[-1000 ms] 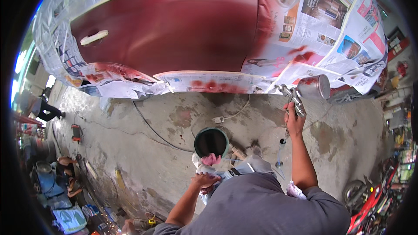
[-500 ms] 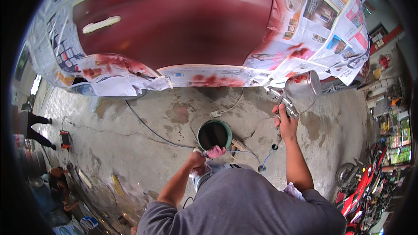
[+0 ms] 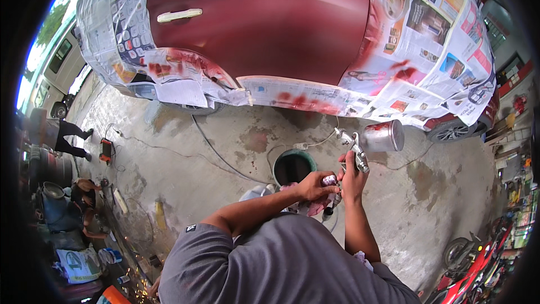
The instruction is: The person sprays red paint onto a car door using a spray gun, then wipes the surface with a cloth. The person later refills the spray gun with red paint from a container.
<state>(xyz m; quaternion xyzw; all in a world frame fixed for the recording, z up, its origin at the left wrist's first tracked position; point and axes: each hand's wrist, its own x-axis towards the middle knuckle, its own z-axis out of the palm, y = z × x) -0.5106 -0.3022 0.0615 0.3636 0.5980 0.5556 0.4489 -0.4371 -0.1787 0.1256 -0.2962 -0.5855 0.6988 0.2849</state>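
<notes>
My right hand [image 3: 353,180] is wrapped round the handle of a metal spray gun [image 3: 358,145]. The gun's silver paint cup [image 3: 388,135], smeared with red, sticks out to the right. Close beside the handle's lower end, my left hand [image 3: 316,187] is closed on a pink-stained rag [image 3: 306,207]. Whether its fingers also touch the hose fitting there I cannot tell. Ahead stands a car with a dark red door panel [image 3: 264,28] framed by masking newspaper [image 3: 304,97]. Red overspray marks the paper, and pale tape covers the door handle [image 3: 179,16].
A green bucket [image 3: 279,171] of dark liquid stands on the concrete floor just past my left hand. Cables and a hose [image 3: 216,156] trail over the floor. A red motorcycle [image 3: 478,262] is at the right. People [image 3: 70,135] and sparks [image 3: 138,287] are at the left.
My left hand has moved right and up with the rag, to the spray gun's handle. The gun has come lower and a little left, its cup now lying nearly sideways. The view has shifted.
</notes>
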